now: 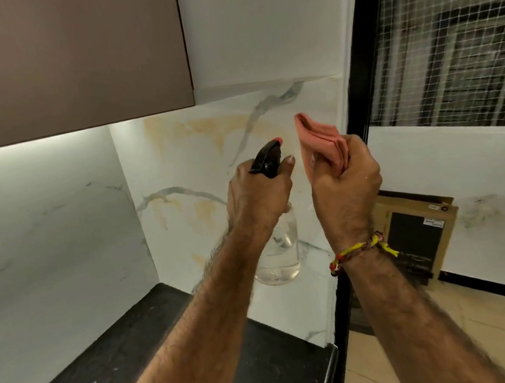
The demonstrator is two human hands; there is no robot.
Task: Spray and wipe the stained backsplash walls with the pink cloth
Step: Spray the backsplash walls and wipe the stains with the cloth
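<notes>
The white marble backsplash wall [192, 154] carries yellowish-brown stains near its top and middle. My left hand [258, 197] grips a clear spray bottle [282, 252] by its black trigger head with a pink nozzle tip, raised in front of the stained wall. My right hand [345, 180] holds a folded pink cloth [318, 137] just to the right of the nozzle, close to the wall's right edge. A yellow and red thread band circles my right wrist.
A brown upper cabinet [58, 56] hangs at the top left, lit from beneath. A black countertop [109, 379] runs below the wall. To the right stand a black window frame [363, 41] with netting and a cardboard box [416, 234] on the tiled floor.
</notes>
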